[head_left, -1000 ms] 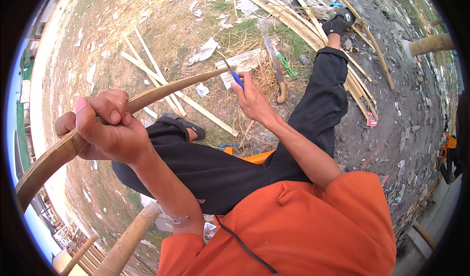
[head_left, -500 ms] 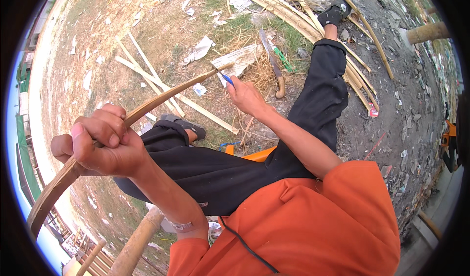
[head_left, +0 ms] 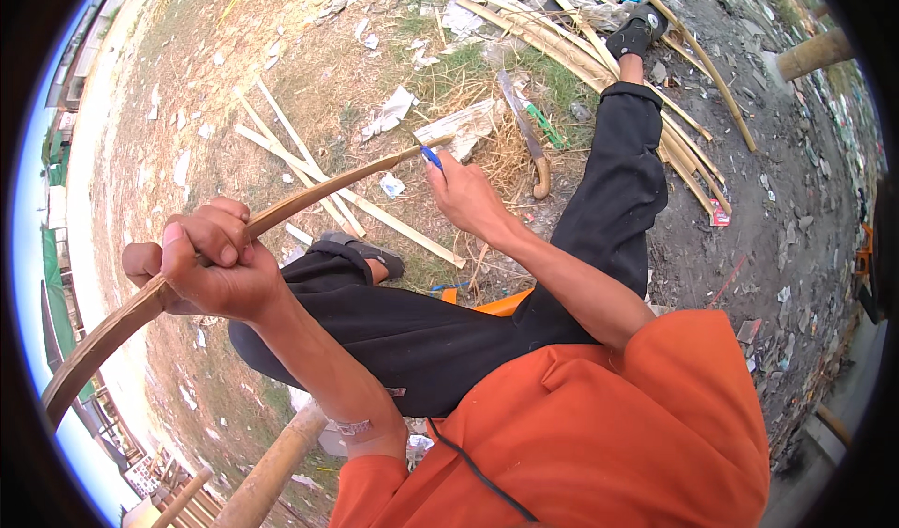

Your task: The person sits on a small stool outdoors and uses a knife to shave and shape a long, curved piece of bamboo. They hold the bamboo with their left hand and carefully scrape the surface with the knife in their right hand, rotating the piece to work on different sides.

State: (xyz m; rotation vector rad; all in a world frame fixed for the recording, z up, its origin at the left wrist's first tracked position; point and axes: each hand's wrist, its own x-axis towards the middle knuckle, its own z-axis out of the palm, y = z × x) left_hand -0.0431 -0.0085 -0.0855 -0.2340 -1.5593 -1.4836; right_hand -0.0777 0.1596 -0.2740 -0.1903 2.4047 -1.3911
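Observation:
My left hand (head_left: 217, 258) is closed in a fist around a long bamboo strip (head_left: 328, 187), which slants from the lower left up toward the middle. In my right hand (head_left: 461, 196) is a small knife with a blue handle (head_left: 432, 157). Its short blade meets the strip close to the far tip; the exact contact is too small to make out. A larger knife with a wooden handle (head_left: 540, 174) lies on dry straw beyond my right hand, beside a green object (head_left: 543, 125).
Several pale split strips (head_left: 552, 46) lie heaped by my right foot (head_left: 639, 30). Crossed strips (head_left: 351, 196) rest on the ground beyond my left foot. A bamboo pole (head_left: 272, 467) stands at lower left, another pole (head_left: 815, 54) at far right. Scraps litter the ground.
My left hand and the bamboo strip have shifted slightly to the right in view. The knife in my right hand has tilted and moved a little left along with the hand.

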